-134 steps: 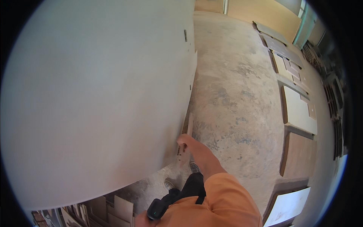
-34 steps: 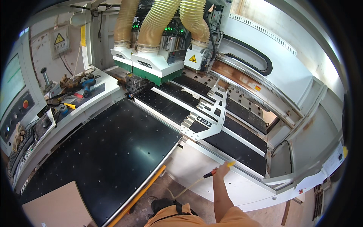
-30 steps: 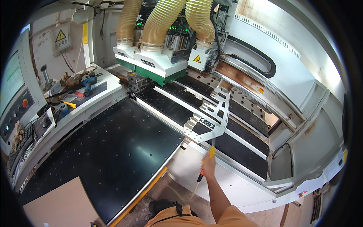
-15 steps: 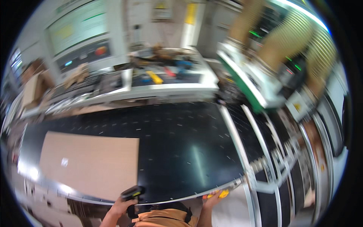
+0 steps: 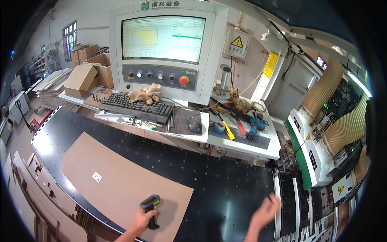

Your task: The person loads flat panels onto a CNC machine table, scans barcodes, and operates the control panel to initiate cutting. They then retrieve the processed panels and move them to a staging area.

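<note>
My left hand (image 5: 142, 220) is closed around the grip of a black barcode scanner (image 5: 150, 202) with a yellow-green patch on its side. The scanner is above a flat brown board (image 5: 121, 173) lying on the black machine table (image 5: 225, 193). A small white label (image 5: 96, 176) is stuck on the board, to the left of the scanner. My right hand (image 5: 265, 211) is raised over the right part of the table, its fingers loosely bent and slightly blurred. Nothing shows in it.
Beyond the table stand a control cabinet with a lit monitor (image 5: 163, 38), a keyboard (image 5: 135, 107), work gloves (image 5: 146, 94) and a side shelf (image 5: 262, 148) of hand tools. White rails (image 5: 297, 201) and a machine head with ribbed hoses (image 5: 342, 133) are at right. Panels (image 5: 52, 209) lean at left.
The view has swung left and up toward the monitor. My left hand has brought the scanner over the board. The yellow-orange thing at my right hand is no longer seen there; that hand has lifted.
</note>
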### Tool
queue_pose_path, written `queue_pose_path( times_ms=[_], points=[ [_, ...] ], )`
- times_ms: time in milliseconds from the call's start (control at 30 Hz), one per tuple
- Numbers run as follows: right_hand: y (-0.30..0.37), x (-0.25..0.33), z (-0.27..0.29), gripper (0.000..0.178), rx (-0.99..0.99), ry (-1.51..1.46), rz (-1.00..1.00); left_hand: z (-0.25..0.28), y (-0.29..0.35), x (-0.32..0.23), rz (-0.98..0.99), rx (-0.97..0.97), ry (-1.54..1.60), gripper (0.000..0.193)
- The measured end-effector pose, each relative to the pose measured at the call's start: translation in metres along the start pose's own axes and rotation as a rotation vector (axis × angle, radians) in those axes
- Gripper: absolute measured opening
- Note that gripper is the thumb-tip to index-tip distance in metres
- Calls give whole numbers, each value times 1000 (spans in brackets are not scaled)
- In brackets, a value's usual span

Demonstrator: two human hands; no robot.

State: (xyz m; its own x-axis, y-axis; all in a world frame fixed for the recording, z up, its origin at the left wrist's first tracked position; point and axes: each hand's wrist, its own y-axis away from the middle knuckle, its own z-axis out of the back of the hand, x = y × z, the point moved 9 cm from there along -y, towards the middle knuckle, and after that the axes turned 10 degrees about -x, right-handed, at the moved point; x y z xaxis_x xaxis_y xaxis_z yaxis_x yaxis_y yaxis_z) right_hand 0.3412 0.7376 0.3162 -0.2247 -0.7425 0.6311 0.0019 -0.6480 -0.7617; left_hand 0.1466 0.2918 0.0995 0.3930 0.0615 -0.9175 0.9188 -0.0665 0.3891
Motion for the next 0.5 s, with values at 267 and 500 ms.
queue_pose_path(
  times_ms=[267, 500],
  points=[
    [63, 255, -377, 51, 664, -68, 472, -1, 4, -8, -75, 15, 100, 32],
    [72, 215, -429, 48, 725, 60, 386, 0, 1, -8, -145, 58, 58, 26]
  ],
)
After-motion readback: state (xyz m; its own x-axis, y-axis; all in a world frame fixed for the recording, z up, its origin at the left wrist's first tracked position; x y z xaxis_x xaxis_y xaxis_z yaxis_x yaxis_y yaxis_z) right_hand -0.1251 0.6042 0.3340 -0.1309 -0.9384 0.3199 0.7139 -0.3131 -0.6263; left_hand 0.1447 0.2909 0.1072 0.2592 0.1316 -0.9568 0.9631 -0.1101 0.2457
